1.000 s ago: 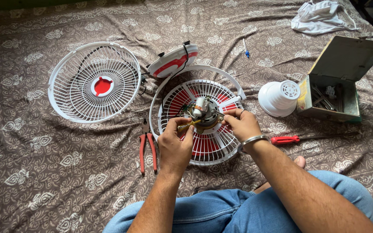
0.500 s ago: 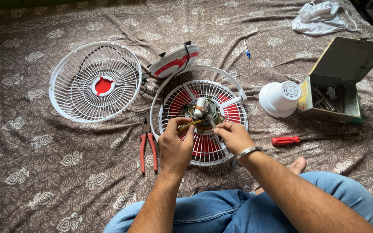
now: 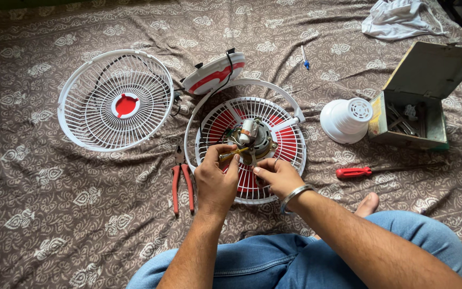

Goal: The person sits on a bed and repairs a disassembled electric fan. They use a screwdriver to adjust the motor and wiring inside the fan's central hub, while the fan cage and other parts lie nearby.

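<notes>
We keep the fan motor (image 3: pixel 256 136) steady at the centre of the rear grille (image 3: pixel 244 142). Our left hand (image 3: pixel 216 179) stays clamped on a yellow-handled tool (image 3: pixel 235 154) at the motor; our right hand (image 3: pixel 276 176) pinches something small, too tiny to identify. Pliers (image 3: pixel 182 179) lie left.

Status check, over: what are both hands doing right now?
Left hand grips yellow-handled tool at the grey fan motor. Right hand pinches beside it. Nothing in the way; red-handled pliers lie left.
</notes>
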